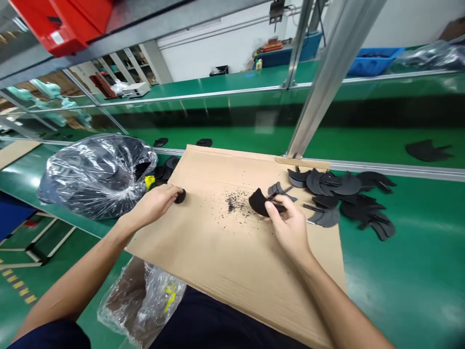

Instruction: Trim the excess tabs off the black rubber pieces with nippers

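Note:
My right hand [286, 218] is closed on a flat black fan-shaped piece [258, 202], held by its edge above the cardboard sheet [218, 257]. Over the sheet's left edge, my left hand [160, 201] pinches a small round black piece [180, 196]; its exact kind is unclear. Between the hands lies a scatter of tiny black bits [234, 203]. Just beyond my right hand rests a small group of dark parts with thin stems [279, 190]. A spread of similar black fan-shaped parts [334, 184] covers the sheet's right edge and the green bench there.
A filled clear plastic bag [98, 174] sits at the left, with more black pieces [167, 167] beside it. A metal post [319, 92] rises behind the cardboard. Below the bench edge is an opened plastic-lined box [141, 295]. A red bin [65, 24] stands overhead.

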### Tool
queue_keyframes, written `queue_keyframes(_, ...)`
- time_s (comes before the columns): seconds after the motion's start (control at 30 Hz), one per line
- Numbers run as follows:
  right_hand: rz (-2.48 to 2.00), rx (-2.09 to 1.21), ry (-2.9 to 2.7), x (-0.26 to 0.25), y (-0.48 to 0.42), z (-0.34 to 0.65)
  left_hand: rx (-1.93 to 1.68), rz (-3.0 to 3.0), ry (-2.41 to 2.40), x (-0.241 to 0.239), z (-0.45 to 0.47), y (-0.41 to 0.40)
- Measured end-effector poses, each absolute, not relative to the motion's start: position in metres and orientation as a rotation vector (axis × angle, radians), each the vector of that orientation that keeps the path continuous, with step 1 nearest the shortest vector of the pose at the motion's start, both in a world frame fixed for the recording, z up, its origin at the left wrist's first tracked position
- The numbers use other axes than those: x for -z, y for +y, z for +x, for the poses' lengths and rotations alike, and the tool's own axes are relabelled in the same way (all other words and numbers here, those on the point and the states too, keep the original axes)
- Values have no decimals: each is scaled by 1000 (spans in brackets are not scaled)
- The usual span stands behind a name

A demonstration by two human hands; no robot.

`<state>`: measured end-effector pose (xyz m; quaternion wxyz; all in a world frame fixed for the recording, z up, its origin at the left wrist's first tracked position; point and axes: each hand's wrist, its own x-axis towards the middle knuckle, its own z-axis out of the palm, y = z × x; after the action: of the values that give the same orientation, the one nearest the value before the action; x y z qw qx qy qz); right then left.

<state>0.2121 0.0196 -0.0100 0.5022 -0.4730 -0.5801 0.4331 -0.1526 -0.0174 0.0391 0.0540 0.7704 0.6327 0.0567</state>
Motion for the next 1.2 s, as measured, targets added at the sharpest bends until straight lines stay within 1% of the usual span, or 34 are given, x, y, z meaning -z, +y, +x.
queue_keyframes(0.1,-1124,-1159,-1294,8,20,211,-331,2253,1787,-34,-138,-31)
queue_keyframes(0.2,-1060,-1287,-1246,3,17,212,-602,2013,1676,-39,-127,-43)
queue_keyframes(0.27,-974,-1436,-1273,-2,14,212,-744,1817,1527,-43,-113,-46)
queue_keyframes(0.4,-851,-1681,-1361,-8,5,208,-817,1482,1158,-36,-63,-28)
queue_keyframes(0.57,-967,-1602,-1361,-8,3,204,-905,1134,923,-15,-3,7)
queue_keyframes(0.73,-1051,-1431,-1334,-12,9,211,-979,995,777,-4,21,14)
queue_keyframes(1.0,-1122,-1322,-1189,-1,15,214,-1292,884,953,13,7,22)
queue_keyframes(1.2,-1176,-1362,-1302,-4,11,213,-1478,1140,1127,12,-9,24)
